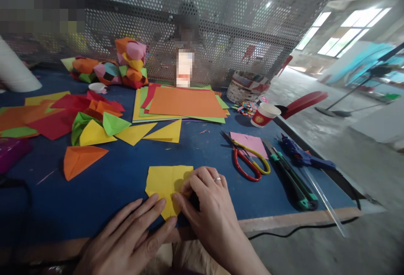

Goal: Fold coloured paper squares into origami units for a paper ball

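Note:
A yellow sheet of paper [164, 182], with creases and folded lower corners, lies near the front edge of the blue table. My left hand [129, 233] rests at its lower left, fingers stretched out and their tips on the paper. On the right side, my right hand [208, 199] has its fingers curled and its thumb against the paper, pinching the right edge; a ring is on one finger. To the left sits an orange folded paper piece [82, 160]. Yellow folded triangles [135, 133] lie beyond the sheet.
Scissors [249, 157], a pink paper square [252, 144], a green-black utility knife [293, 178] and a blue glue gun [303, 153] lie right. A paper stack [189, 102], a paper cup [263, 115] and a basket [246, 88] stand behind. Folded paper balls [126, 67] sit back left.

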`<move>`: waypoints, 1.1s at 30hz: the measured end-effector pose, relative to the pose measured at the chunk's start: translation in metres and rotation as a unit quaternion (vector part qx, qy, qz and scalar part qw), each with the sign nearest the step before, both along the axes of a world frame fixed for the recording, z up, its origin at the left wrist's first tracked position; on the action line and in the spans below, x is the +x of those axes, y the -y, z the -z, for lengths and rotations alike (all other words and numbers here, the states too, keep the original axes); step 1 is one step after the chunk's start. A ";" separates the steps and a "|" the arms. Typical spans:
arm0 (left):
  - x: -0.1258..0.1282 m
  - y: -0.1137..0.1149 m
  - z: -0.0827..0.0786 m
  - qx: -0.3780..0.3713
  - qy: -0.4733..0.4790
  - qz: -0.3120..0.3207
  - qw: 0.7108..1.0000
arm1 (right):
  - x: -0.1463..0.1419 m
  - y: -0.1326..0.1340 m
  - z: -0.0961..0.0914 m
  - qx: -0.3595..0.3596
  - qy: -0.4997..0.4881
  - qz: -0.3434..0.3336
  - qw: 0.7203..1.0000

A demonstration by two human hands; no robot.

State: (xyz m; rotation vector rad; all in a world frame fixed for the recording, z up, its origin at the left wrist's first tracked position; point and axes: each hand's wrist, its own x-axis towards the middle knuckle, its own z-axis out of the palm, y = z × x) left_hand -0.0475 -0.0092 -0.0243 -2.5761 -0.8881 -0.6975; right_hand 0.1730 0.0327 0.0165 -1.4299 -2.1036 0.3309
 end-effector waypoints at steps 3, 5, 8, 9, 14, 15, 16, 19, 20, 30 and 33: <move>0.001 0.001 0.002 -0.006 0.010 -0.018 1.000 | 0.000 0.001 0.000 0.002 -0.006 0.000 1.000; 0.001 0.002 0.004 -0.009 0.012 -0.027 1.000 | 0.000 0.000 0.000 0.004 -0.007 0.001 1.000; 0.001 0.004 0.005 -0.010 0.013 -0.023 1.000 | 0.000 0.000 0.000 0.004 -0.004 0.002 1.000; 0.001 0.005 0.005 -0.012 0.014 -0.024 1.000 | 0.001 0.000 0.000 0.006 -0.001 0.006 1.000; 0.001 0.003 0.002 -0.014 0.029 -0.016 0.999 | 0.003 -0.001 0.001 0.020 0.020 0.031 0.999; 0.002 0.003 0.001 -0.015 0.033 -0.013 0.999 | 0.004 -0.001 0.001 0.022 0.023 0.033 0.999; 0.002 0.002 0.000 -0.015 0.037 -0.016 0.999 | 0.005 -0.001 0.000 0.023 0.024 0.033 0.999; 0.003 0.001 -0.002 -0.009 0.035 -0.022 0.999 | 0.009 -0.002 0.000 0.024 0.017 0.037 0.999; 0.004 0.001 -0.002 -0.009 0.036 -0.022 0.999 | 0.012 -0.002 0.001 0.028 0.013 0.040 0.999; 0.005 0.009 -0.003 -0.058 0.048 -0.049 0.996 | 0.026 -0.003 0.005 0.052 -0.003 0.020 0.998; 0.003 0.008 0.002 -0.052 0.037 -0.040 0.997 | 0.024 0.000 0.005 0.086 -0.014 0.019 0.996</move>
